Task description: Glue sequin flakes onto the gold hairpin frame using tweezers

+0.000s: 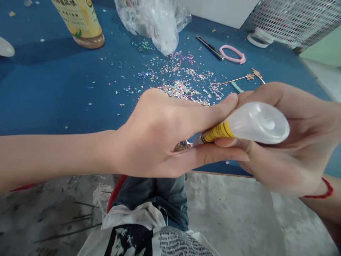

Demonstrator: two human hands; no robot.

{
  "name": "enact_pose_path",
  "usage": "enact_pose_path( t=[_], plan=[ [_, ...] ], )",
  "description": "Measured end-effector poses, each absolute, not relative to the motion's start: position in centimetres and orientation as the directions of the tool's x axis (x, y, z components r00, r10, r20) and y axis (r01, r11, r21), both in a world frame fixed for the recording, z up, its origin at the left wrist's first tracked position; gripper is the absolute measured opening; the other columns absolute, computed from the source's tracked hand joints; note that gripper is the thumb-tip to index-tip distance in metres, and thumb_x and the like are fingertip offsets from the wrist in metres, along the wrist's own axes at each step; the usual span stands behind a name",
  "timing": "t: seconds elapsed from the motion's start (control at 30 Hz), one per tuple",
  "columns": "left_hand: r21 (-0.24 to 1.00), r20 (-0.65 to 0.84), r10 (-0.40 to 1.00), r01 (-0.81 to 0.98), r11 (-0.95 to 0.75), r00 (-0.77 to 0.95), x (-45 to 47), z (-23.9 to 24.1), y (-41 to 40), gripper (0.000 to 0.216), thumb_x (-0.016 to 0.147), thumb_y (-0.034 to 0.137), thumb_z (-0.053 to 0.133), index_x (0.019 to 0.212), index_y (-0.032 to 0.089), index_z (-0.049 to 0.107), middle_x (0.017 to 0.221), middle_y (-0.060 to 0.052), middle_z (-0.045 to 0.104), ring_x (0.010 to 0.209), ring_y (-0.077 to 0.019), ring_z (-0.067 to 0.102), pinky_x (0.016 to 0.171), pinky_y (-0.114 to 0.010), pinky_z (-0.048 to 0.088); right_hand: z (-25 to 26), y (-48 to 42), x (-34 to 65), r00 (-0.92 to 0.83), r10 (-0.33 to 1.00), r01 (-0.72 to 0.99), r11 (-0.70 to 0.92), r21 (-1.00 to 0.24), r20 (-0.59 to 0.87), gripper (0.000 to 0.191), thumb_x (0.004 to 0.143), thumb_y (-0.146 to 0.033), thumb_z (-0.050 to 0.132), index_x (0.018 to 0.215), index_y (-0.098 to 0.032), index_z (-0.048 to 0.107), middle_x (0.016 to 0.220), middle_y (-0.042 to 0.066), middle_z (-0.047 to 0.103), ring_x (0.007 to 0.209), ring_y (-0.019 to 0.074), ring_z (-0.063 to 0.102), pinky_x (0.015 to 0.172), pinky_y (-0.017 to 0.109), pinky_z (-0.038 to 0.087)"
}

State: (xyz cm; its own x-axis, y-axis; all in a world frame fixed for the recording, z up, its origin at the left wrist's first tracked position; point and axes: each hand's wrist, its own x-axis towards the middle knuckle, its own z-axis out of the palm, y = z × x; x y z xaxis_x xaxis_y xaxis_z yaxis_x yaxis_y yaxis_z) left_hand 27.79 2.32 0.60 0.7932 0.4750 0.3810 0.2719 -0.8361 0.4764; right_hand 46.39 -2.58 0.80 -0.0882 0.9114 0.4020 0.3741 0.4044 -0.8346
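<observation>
A translucent glue bottle (258,122) with a yellow label lies tilted between my two hands, its rounded base toward the right. My right hand (290,142) is closed round it, with a red cord at the wrist. My left hand (160,131) reaches across from the left, thumb and fingers closed about the bottle's narrow end; the tip is mostly hidden. Within the gap of my left hand shows a small gold-coloured ornament (183,145); whether the hand holds it cannot be told. Just beyond my hands, shiny multicoloured flakes (181,89) are scattered on the blue table (53,96).
Gold hairpin-like sticks (249,76), a pink ring-shaped item (232,54) and a black pen (210,47) lie at the back right, near a white mesh basket (295,21). A clear plastic bag (160,25) and a yellow-labelled drink bottle (84,23) stand behind.
</observation>
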Motion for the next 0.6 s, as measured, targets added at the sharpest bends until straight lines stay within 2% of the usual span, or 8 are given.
enact_pose_path(
  t=[0.1,0.17,0.3,0.43,0.6],
  plan=[
    [0.429,0.335,0.370,0.209,-0.879,0.867,27.4,0.5,2.8,0.045,0.103,0.048,0.035,0.096,0.015,0.065,0.072,0.003,0.064,0.060,-0.0076,0.057,0.080,-0.017,0.045,1.1,-2.7,46.2,-0.084,0.909,0.363,0.409,-0.837,0.408,0.021,0.071,-0.010,0.071,0.066,-0.029,0.063,0.063,-0.006,0.066,0.050,0.0126,0.051,0.044,0.028,0.035],
    [0.443,0.323,0.360,0.196,-0.875,0.875,27.2,0.5,3.0,0.046,0.104,0.049,0.032,0.103,0.015,0.064,0.082,0.001,0.068,0.066,-0.0075,0.060,0.077,-0.017,0.045,1.2,-2.7,46.2,-0.085,0.908,0.348,0.414,-0.841,0.411,0.022,0.071,-0.009,0.073,0.067,-0.029,0.064,0.065,-0.007,0.067,0.051,0.0126,0.052,0.045,0.028,0.035],
    [0.517,0.298,0.366,0.173,-0.838,0.882,27.2,0.6,3.2,0.043,0.102,0.049,0.037,0.111,0.016,0.063,0.094,0.000,0.074,0.074,-0.0064,0.065,0.066,-0.015,0.045,1.0,-2.7,46.3,-0.082,0.921,0.370,0.384,-0.846,0.382,0.019,0.070,-0.013,0.070,0.064,-0.028,0.061,0.063,-0.006,0.066,0.050,0.0130,0.052,0.045,0.032,0.033],
    [0.572,0.263,0.388,0.181,-0.800,0.883,27.4,0.8,3.4,0.039,0.100,0.051,0.043,0.107,0.018,0.064,0.095,0.001,0.075,0.074,-0.0076,0.067,0.069,-0.018,0.048,0.9,-2.7,46.3,-0.071,0.918,0.417,0.383,-0.825,0.390,0.018,0.070,-0.015,0.067,0.061,-0.028,0.057,0.060,-0.006,0.061,0.050,0.0134,0.049,0.046,0.034,0.032],
    [0.611,0.214,0.349,0.153,-0.776,0.913,27.4,0.8,3.8,0.041,0.100,0.054,0.040,0.109,0.022,0.064,0.113,0.001,0.073,0.090,-0.0099,0.070,0.068,-0.018,0.050,0.8,-2.5,46.3,-0.056,0.919,0.445,0.372,-0.815,0.389,0.017,0.068,-0.016,0.065,0.060,-0.028,0.055,0.057,-0.005,0.056,0.050,0.0138,0.045,0.047,0.035,0.029]
  ],
)
